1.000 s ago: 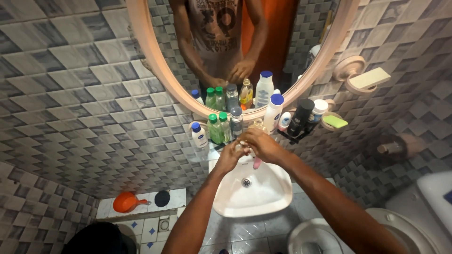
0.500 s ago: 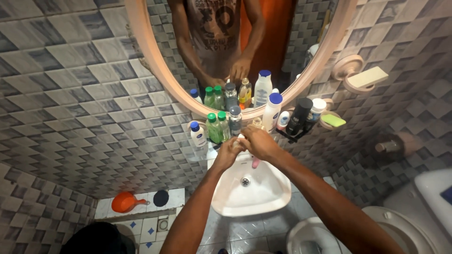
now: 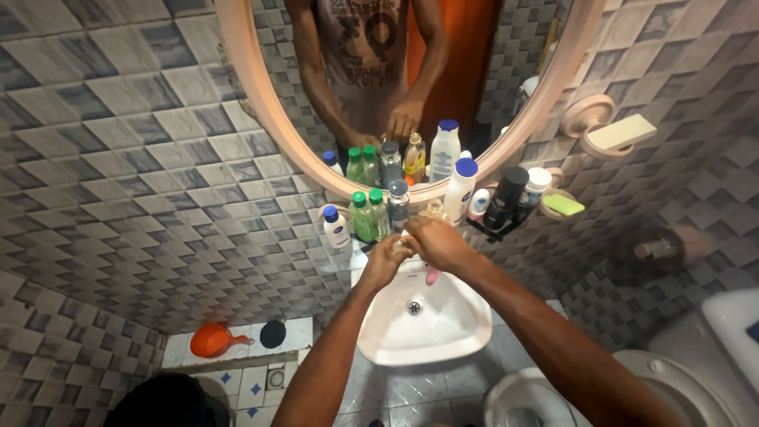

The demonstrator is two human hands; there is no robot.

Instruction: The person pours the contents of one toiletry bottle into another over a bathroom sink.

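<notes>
My left hand (image 3: 386, 261) and my right hand (image 3: 439, 243) are pressed together over the back of a white wall basin (image 3: 455, 332), just below a glass shelf of bottles. The right hand lies over the fingers of the left. A small pale spot shows between them; I cannot tell what it is. A pink item (image 3: 432, 275) rests on the basin's back edge under my right hand. The oval mirror (image 3: 261, 103) reflects my torso and both hands.
The shelf holds two green-capped bottles (image 3: 364, 217), a tall white bottle with a blue cap (image 3: 459, 190), a small white bottle (image 3: 335, 227) and a black can (image 3: 506, 198). Soap dishes (image 3: 621, 133) hang at right. A toilet (image 3: 545, 395) stands lower right, an orange scoop (image 3: 209, 340) lower left.
My hands have stayed together above the basin, shifting slightly against each other. The view has moved a little; nothing else has changed.
</notes>
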